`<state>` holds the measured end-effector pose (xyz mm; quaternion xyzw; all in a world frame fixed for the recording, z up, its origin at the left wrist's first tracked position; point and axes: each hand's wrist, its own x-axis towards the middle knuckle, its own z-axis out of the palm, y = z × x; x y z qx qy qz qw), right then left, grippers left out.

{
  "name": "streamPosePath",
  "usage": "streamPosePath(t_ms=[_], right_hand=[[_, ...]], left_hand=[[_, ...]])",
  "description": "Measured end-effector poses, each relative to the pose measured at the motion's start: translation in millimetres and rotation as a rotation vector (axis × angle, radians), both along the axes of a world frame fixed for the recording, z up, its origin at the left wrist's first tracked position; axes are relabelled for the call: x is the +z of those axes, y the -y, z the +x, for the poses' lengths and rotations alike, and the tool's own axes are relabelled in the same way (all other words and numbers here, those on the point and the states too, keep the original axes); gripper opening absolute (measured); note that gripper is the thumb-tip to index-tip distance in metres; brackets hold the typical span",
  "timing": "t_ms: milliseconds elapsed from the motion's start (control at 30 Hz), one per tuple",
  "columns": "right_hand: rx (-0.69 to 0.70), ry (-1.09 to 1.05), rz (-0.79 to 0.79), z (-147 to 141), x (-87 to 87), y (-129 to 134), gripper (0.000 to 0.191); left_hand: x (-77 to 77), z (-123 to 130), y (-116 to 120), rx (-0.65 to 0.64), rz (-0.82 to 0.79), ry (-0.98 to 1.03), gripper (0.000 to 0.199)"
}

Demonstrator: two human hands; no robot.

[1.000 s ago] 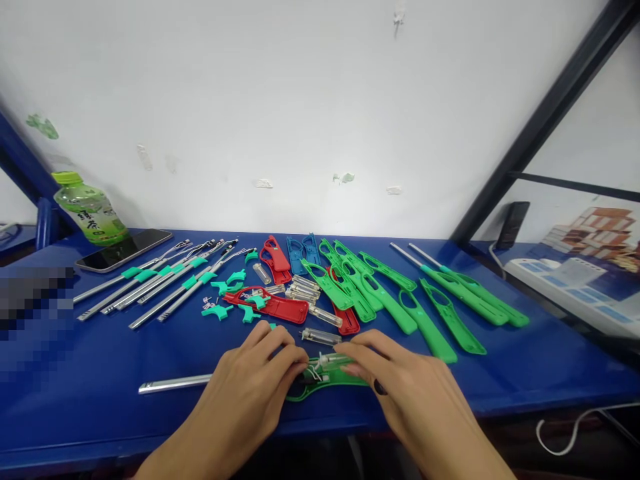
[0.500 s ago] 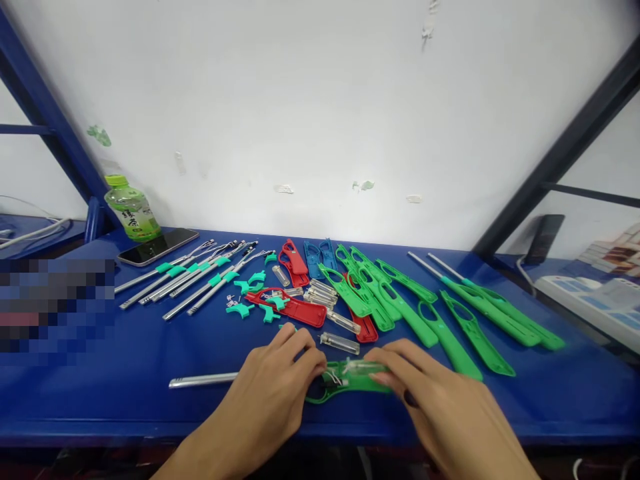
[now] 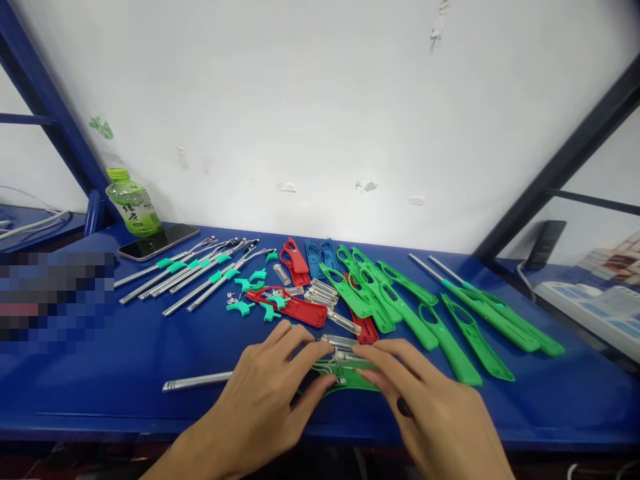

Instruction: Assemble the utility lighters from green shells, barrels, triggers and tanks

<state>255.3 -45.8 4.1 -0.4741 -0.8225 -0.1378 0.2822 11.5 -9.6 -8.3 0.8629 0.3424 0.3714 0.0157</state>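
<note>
Pinching a clear plastic tube (image 3: 346, 358) over a green plastic handle shell (image 3: 354, 383) on the blue tabletop (image 3: 100, 373), right hand (image 3: 425, 387) nearly closed. Left hand (image 3: 280, 383) is slightly open beside it, can't tell if it's gripping anything.

A bottle (image 3: 136, 212) with a yellow-green cap stands at the left of the frame, and a dark-screened phone (image 3: 160, 242) lies flat just beside it. A white wall (image 3: 280, 100) fills the upper middle, marked by a green scrap (image 3: 101, 127) at upper left. A blue post (image 3: 47, 93) slants at upper left, a dark post (image 3: 560, 157) at right. Near the right edge stands a dark handset (image 3: 547, 245) above a white-and-blue panel (image 3: 580, 307).
</note>
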Motion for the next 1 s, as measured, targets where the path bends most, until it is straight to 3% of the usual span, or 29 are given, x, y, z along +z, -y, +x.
streamPosePath(t_ms=[67, 333, 467, 633, 733, 833, 1000], right_hand=[[0.029, -0.006, -0.029, -1, -2.2, 0, 0.034], [0.057, -0.032, -0.114, 3, -5.6, 2, 0.039], [0.093, -0.066, -0.178, 3, -4.2, 1, 0.042], [0.141, -0.116, -0.218, 1, -5.2, 1, 0.030], [0.091, -0.144, -0.167, -1, -1.7, -3, 0.025], [0.034, -0.155, -0.137, -6, 9.6, -13, 0.025], [-0.085, -0.018, -0.193, -27, 33.2, -51, 0.025]], left_hand=[[0.1, 0, -1, -0.039, -0.018, 0.042, 0.009], [-1.1, -7, -9, -0.129, -0.052, 0.095, 0.024], [4.7, -12, -9, -0.162, -0.092, 0.082, 0.026], [18.7, -21, -11, -0.192, -0.123, 0.036, 0.035], [29.0, -38, -21, -0.098, -0.131, -0.022, 0.042], [36.2, -65, -38, 0.088, -0.131, -0.041, 0.037], [39.8, -108, -67, 0.384, -0.171, -0.124, 0.034]])
